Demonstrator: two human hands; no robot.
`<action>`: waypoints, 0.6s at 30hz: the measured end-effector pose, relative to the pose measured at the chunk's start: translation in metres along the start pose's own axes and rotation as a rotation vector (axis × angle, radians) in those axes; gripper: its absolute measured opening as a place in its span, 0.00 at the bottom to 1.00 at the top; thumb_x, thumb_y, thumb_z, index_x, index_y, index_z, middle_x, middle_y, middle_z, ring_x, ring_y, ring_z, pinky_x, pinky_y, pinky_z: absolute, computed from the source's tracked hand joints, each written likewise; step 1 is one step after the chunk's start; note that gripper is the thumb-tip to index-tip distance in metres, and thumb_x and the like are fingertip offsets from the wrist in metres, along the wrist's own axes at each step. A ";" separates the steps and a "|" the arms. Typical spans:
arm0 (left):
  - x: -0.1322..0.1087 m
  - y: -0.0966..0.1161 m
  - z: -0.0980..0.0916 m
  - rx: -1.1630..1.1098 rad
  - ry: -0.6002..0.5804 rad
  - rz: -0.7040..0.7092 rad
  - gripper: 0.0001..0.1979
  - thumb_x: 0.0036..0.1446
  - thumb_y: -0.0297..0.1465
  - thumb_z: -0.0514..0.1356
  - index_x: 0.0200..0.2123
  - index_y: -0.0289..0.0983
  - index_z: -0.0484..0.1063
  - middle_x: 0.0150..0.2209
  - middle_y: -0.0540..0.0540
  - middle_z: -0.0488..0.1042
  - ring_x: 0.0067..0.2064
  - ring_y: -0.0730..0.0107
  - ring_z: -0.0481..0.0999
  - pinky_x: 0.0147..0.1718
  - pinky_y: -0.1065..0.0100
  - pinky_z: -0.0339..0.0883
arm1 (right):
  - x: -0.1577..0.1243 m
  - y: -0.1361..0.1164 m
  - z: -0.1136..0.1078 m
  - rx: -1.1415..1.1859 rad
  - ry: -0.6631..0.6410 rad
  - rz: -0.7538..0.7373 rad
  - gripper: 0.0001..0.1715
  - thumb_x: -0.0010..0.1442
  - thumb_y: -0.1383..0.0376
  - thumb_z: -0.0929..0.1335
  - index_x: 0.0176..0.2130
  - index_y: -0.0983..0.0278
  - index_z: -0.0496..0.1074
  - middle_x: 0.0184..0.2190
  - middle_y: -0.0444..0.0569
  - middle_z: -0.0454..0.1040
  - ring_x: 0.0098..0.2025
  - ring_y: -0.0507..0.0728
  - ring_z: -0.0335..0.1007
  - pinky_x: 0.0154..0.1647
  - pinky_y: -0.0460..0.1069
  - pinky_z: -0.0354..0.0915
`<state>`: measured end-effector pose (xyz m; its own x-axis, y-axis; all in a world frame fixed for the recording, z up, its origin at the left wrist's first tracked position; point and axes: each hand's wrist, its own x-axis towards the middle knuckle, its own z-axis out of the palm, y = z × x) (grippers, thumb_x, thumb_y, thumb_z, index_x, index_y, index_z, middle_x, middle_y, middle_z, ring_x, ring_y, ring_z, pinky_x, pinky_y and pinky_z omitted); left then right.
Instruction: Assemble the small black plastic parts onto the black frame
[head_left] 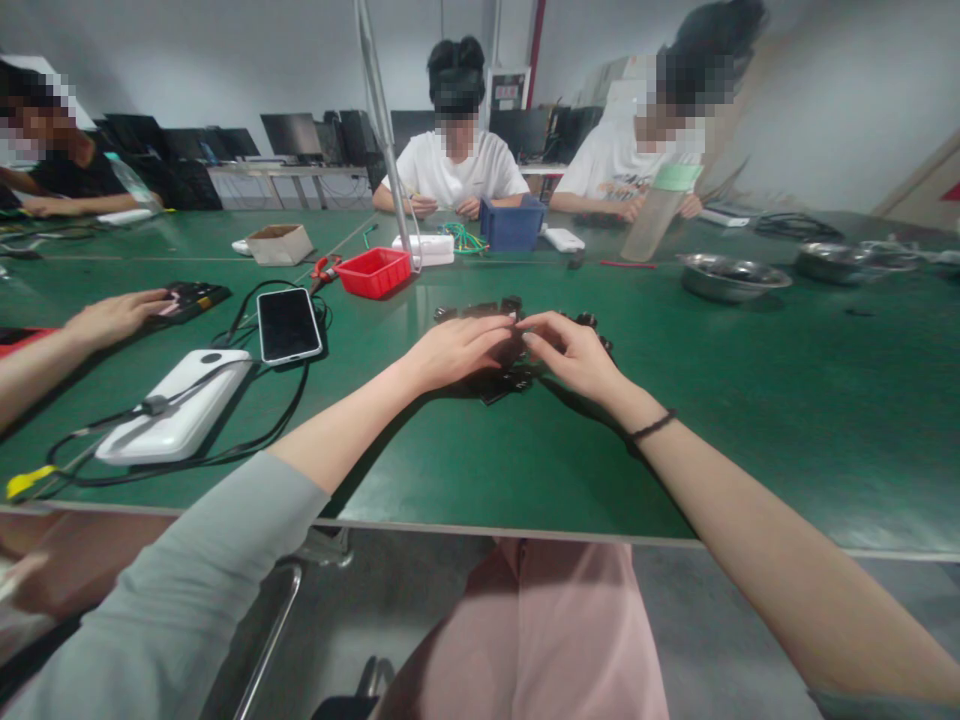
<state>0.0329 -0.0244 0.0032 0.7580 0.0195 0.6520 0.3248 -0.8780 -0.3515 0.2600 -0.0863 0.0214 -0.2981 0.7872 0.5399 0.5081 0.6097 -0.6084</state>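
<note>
My left hand (456, 352) and my right hand (571, 355) meet over a heap of small black parts (501, 380) on the green table (525, 450). Fingertips of both hands pinch together at one small black piece between them. More black parts (480, 310) lie just behind the hands. The left forearm wears a grey sleeve pushed up; a black band circles my right wrist.
A phone (289, 324) and a white power bank (177, 402) with black cables lie to the left. A red tray (375, 271), red scissors (324, 268), a blue bin (511, 223), and metal bowls (731, 275) stand further back. A neighbour's hand (112, 315) rests left; two people sit opposite.
</note>
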 end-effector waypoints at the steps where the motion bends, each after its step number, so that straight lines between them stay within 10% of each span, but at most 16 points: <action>1: 0.000 0.000 0.000 0.001 -0.011 -0.008 0.18 0.67 0.38 0.54 0.54 0.32 0.67 0.55 0.33 0.74 0.57 0.59 0.75 0.48 0.61 0.74 | 0.000 0.001 0.000 -0.005 0.007 0.002 0.15 0.63 0.55 0.65 0.44 0.62 0.73 0.28 0.45 0.74 0.29 0.55 0.70 0.35 0.51 0.68; 18: 0.002 0.002 -0.001 -0.030 -0.113 -0.080 0.19 0.66 0.39 0.55 0.54 0.33 0.68 0.55 0.33 0.74 0.55 0.60 0.76 0.47 0.62 0.73 | 0.003 0.003 -0.007 -0.094 0.068 0.003 0.16 0.64 0.53 0.65 0.37 0.61 0.75 0.33 0.49 0.79 0.34 0.58 0.75 0.35 0.52 0.68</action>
<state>0.0346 -0.0261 0.0044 0.7898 0.1425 0.5966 0.3710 -0.8856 -0.2796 0.2659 -0.0833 0.0252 -0.2426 0.7792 0.5779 0.5833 0.5931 -0.5550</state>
